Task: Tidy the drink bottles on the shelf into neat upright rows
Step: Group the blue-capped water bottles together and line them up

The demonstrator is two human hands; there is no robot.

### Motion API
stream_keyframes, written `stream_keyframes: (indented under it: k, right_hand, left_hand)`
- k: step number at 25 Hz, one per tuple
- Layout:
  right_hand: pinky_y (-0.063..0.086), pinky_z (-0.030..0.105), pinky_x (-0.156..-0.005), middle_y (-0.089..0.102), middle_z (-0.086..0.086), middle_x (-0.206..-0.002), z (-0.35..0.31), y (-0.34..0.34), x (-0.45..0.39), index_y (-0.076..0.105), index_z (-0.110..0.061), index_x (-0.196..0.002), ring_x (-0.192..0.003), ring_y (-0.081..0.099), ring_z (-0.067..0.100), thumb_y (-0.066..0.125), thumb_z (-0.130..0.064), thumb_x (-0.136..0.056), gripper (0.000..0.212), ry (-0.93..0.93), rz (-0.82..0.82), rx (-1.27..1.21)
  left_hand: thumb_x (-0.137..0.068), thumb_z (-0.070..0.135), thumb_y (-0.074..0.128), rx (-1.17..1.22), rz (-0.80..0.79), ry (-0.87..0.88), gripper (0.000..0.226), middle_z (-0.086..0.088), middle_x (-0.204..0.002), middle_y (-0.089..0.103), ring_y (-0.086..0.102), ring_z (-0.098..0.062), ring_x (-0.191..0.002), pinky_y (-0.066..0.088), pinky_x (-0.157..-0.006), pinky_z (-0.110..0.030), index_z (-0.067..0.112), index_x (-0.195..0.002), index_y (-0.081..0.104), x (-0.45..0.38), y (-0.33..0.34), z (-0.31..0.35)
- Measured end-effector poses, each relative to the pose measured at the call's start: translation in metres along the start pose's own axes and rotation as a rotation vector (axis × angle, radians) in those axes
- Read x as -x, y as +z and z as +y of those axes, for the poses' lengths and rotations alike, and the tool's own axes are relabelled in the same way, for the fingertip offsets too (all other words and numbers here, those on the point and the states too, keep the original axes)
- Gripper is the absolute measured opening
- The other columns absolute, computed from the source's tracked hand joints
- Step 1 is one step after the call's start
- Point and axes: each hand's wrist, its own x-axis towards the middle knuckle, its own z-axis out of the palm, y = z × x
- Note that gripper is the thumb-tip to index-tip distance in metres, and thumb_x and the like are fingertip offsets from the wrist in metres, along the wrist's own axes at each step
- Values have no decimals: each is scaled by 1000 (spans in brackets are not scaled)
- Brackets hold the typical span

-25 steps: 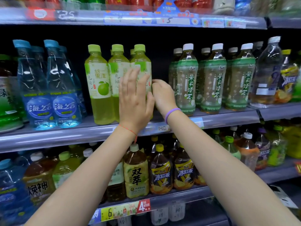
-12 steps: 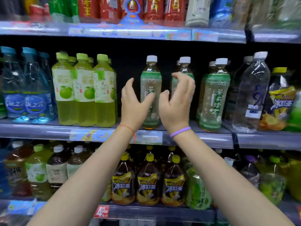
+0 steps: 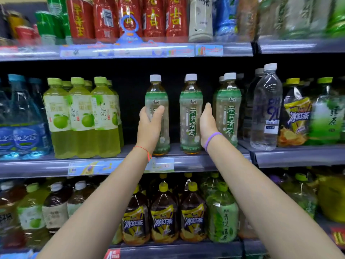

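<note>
Your left hand (image 3: 149, 126) grips the left tea bottle (image 3: 157, 116) upright on the shelf (image 3: 214, 161), apparently to close the gap, while your right hand (image 3: 208, 124) lies open-fingered between the other two, holding nothing.

The light is bright and even on the fronts of the bottles, but the back of the middle shelf (image 3: 130, 163) is deep black. The top shelf (image 3: 130, 49) and its cans (image 3: 104, 17) look blurred, with soft glare along the rail. Shelf lines bend towards the edges, where the picture loses sharpness.
</note>
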Motion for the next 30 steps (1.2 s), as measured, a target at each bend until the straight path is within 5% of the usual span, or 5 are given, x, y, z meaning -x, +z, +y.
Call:
stream_keyframes:
  k: [8, 14, 23, 26, 30]
  right_hand:
    - [33, 53, -115, 47, 6, -150, 18, 5, -44, 48, -28, -141, -135, 46, 28, 38, -80, -67, 91, -10, -116, -23]
    - [34, 55, -112, 52, 5, -142, 24, 16, -50, 45, -35, -109, -136, 45, 31, 38, -74, -71, 55, -31, -138, -50]
    - [31, 47, -116, 47, 3, -150, 18, 31, -15, 45, -23, -146, -136, 44, 26, 26, -63, -93, 69, -15, -79, -21]
    - [41, 28, -92, 60, -1, -120, 8, 22, 12, 57, -17, -126, -105, 53, 16, 31, -41, -104, 42, -246, 18, 77]
    - [46, 29, -77, 61, -1, -91, -6, -1, 33, 65, -10, -101, -84, 56, 11, 40, -16, -98, 26, -922, 219, 287]
  left_hand:
    - [-86, 54, 68, 48, -71, -92, 65, 12, -116, 60, 57, -2, -104, 40, -72, -17, 22, -138, 46, -10, -9, -1]
    - [-87, 54, 66, 47, -85, -73, 64, 17, -111, 58, 54, 3, -98, 40, -70, -16, 24, -139, 44, -10, -9, -2]
    - [-84, 57, 68, -8, -39, -29, 84, 15, -124, 54, 53, -8, -119, 45, -87, -18, 19, -151, 31, -2, -7, -1]
    - [-83, 50, 66, -276, 193, 318, 92, -8, -159, 28, 23, -24, -148, 26, -120, -39, 12, -155, 23, 12, 3, 3]
    - [-84, 24, 63, -611, 261, 904, 60, -24, -150, 38, 33, -41, -143, 29, -117, -51, 3, -138, 50, 27, 30, 21]
